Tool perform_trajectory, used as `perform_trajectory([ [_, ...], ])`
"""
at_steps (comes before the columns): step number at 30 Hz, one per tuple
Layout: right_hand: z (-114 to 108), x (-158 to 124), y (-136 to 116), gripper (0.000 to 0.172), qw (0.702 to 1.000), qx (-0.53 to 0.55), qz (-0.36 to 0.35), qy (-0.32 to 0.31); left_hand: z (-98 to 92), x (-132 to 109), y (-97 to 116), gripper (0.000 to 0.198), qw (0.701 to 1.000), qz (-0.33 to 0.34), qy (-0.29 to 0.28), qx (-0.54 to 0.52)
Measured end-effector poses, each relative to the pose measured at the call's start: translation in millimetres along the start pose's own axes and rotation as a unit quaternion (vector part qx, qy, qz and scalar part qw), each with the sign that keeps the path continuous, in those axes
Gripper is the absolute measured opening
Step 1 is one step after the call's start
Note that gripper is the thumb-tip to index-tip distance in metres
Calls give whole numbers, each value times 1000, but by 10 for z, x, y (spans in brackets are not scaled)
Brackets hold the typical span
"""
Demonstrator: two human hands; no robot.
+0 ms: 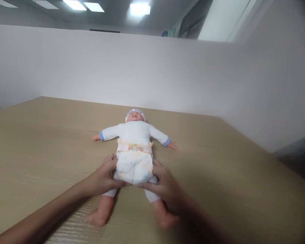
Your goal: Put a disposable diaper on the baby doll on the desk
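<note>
A baby doll (134, 130) lies on its back on the wooden table (40, 142), head away from me, arms spread. It wears a white top with blue cuffs, a white cap and a diaper (134, 162). My left hand (105, 178) grips the diaper's lower left side at the doll's hip, fingers curled round it. Pressed against the diaper's lower right side is my right hand (165, 186), its fingers closed on the edge near the crotch. The doll's bare legs stick out toward me beneath both hands.
A white partition wall (152, 74) stands behind the table and runs along its right side. The table's right edge (269, 156) drops off to a dark floor. Ceiling lights show above the partition.
</note>
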State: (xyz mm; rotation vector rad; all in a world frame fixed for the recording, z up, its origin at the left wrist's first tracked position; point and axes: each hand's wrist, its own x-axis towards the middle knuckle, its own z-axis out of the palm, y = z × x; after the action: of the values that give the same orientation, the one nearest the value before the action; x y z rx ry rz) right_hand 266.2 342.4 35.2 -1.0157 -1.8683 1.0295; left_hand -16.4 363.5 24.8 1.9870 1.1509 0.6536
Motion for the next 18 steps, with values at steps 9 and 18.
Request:
perform_trajectory([
  [9,-28,40,36,34,999,-33,-21,-22,71,30,37,48,998,7,15,68],
  [18,-20,90,-22,27,996,-69,-47,-43,80,120,68,37,987,55,15,153],
])
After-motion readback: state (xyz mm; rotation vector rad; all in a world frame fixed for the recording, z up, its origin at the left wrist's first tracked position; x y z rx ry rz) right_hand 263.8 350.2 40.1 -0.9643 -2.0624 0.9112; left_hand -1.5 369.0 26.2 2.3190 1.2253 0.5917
